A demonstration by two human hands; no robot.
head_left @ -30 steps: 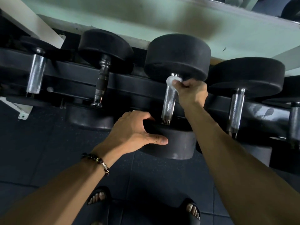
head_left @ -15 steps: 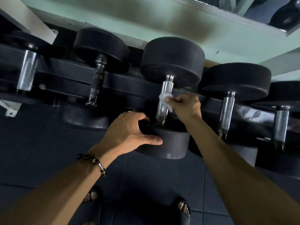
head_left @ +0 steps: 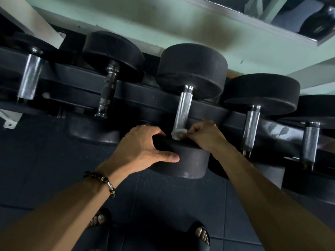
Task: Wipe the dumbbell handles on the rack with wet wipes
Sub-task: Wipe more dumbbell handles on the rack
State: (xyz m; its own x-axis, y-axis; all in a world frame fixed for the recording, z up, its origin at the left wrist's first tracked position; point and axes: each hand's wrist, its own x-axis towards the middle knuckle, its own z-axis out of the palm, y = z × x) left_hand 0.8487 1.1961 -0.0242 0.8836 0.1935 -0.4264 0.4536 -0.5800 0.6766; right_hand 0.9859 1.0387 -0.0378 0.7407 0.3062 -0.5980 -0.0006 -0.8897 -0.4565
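Dumbbell handle (head_left: pixel 183 109) wiped at its near end, on the rack's front rail.

Nearest, two sandalled feet (head_left: pixel 202 234) stand on the dark floor (head_left: pixel 36 160), both cut off by the lower frame edge. Above them the left hand (head_left: pixel 143 147), a beaded bracelet (head_left: pixel 103 180) on its wrist, grips the near weight head (head_left: pixel 188 163) of the middle dumbbell, thumb stretched along its side and fingers curled over the top edge, their tips hidden. Just right, the right hand (head_left: pixel 204 134) pinches a crumpled white wipe (head_left: pixel 178 133) against the foot of the handle, where it meets the head; the fingertips are hard to make out. Farther back, the black rack (head_left: pixel 150 100) carries more dumbbells to either side, their near heads partly lost in shadow, and beyond them stands a pale green wall (head_left: pixel 126 19).
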